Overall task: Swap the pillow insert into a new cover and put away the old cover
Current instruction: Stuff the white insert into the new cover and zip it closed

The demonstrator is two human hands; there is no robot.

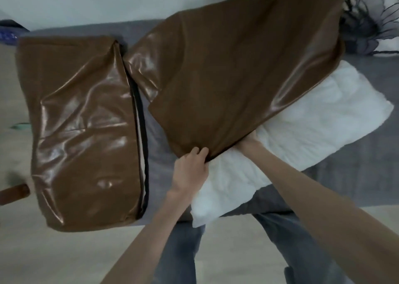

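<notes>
The left hand [191,169] pinches the brown cover's [244,67] open edge; the right hand [248,142] reaches inside, its grip hidden. The white insert [313,119] lies on the grey bed [349,162], partly under the cover. A second cover [84,128] lies left.

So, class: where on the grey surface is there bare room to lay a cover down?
Bare grey shows right of the white insert and in the narrow strip between the two brown covers. The left cover and the held cover crowd the rest; both hands work at its opening.
</notes>
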